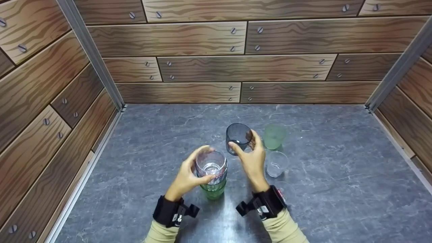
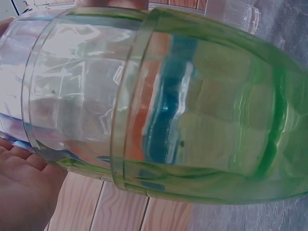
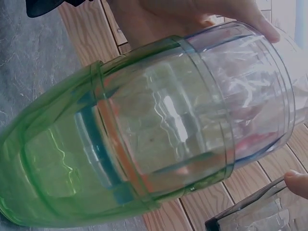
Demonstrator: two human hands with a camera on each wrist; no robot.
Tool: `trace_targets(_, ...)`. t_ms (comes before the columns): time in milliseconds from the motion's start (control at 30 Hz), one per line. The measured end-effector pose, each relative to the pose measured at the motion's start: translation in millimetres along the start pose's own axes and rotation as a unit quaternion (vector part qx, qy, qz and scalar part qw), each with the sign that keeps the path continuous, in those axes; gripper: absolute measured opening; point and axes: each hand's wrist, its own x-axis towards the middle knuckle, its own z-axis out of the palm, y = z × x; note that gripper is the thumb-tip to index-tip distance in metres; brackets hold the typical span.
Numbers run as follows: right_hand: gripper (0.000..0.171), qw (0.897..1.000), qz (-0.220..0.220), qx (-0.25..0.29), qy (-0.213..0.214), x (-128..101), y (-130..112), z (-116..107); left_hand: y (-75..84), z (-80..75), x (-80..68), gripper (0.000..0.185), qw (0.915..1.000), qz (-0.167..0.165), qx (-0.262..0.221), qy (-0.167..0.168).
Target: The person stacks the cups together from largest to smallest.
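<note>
A stack of nested clear plastic cups [image 1: 213, 189], green at the bottom and pale lilac at the top, stands upright in the head view. My left hand [image 1: 187, 173] grips it near the upper rim, thumb in front and fingers round the far side. Further right, my right hand [image 1: 253, 158] holds a dark grey see-through cup [image 1: 236, 133] between thumb and fingers, apart from the stack. The right wrist view shows part of this dark cup [image 3: 255, 211] below the green cup [image 3: 57, 168]. The left wrist view is mostly filled by the stack's green cup [image 2: 216, 115].
A frosted green cup [image 1: 274, 136] and a clear cup [image 1: 277, 164] are on the grey marbled table [image 1: 337, 175] just right of my right hand. Wood-patterned walls [image 1: 202, 69] enclose the back and both sides.
</note>
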Motion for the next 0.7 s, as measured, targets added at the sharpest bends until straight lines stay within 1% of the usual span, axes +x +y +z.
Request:
trace_targets(200,0.076,1.0,-0.006,0.001,-0.003,-1.0,-3.1,-3.1,2.5,0.6,-0.4,0.079,1.0,-0.005,-0.001,0.004)
trace_targets(400,0.077,1.0,-0.022,0.015,-0.004,-4.4,-11.7,-6.7,2.0,0.6,-0.9,0.079,1.0,-0.005,0.0,0.005)
trace_targets(700,0.078,0.999,-0.049,0.012,-0.005,-9.6,-24.2,-11.3,-0.2,-0.5,-0.6,0.077,1.0,-0.005,-0.003,0.0)
